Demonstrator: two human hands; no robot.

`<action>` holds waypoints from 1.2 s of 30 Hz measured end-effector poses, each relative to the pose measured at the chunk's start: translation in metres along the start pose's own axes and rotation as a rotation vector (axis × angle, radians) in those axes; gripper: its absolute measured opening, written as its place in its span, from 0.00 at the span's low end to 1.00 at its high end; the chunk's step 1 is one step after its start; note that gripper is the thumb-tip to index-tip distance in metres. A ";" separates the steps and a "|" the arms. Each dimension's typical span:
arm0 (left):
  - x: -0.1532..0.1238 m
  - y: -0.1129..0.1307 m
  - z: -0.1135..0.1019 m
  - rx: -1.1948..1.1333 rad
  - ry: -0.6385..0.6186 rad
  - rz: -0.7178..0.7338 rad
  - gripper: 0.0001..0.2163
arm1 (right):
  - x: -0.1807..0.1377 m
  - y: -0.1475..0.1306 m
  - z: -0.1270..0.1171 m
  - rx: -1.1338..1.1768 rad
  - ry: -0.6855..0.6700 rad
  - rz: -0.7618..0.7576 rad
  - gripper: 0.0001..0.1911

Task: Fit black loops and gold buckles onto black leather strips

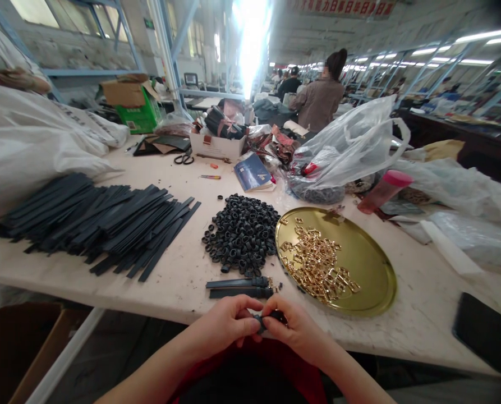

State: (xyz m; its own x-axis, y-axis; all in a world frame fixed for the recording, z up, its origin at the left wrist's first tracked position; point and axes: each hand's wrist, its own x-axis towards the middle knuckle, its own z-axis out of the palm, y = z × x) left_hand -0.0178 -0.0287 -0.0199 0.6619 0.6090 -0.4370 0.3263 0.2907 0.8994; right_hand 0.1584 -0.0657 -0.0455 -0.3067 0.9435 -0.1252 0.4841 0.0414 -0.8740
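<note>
At the table's front edge, my left hand [229,322] and my right hand [290,325] meet with fingers pinched on a short dark strap [258,321]. Most of it is covered by my fingers, so I cannot make out its far end. Just beyond my hands lie a few dark straps [237,283] with gold buckles at their right ends. Behind these is a heap of small black strap loops [246,233]. To the right, a round gold tray [374,275] holds many gold buckles [313,261]. Loose dark strips [119,224] are piled at the left.
A black phone [481,332] lies at the right edge. Farther back are a blue booklet [254,171], scissors [184,159], a white box [216,147], a clear plastic bag [343,151] and a pink-capped jar [385,191]. A white sack [35,146] stands left. A person [320,95] sits beyond.
</note>
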 end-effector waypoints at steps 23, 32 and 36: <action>0.032 -0.002 -0.073 1.149 0.691 0.066 0.13 | 0.051 0.039 0.018 -0.607 0.536 -0.262 0.11; 0.003 -0.023 -0.185 1.171 1.042 -0.359 0.10 | 0.049 0.053 0.025 -0.496 0.593 -0.264 0.11; 0.004 -0.023 -0.180 1.114 1.040 -0.291 0.12 | 0.044 0.049 0.006 -0.478 0.651 -0.257 0.11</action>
State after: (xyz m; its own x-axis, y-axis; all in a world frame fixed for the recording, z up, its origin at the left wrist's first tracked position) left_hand -0.1440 0.1001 -0.0412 -0.1016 0.9943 0.0315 0.9878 0.0970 0.1217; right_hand 0.1633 -0.0239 -0.0963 0.0080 0.8807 0.4735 0.8030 0.2765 -0.5279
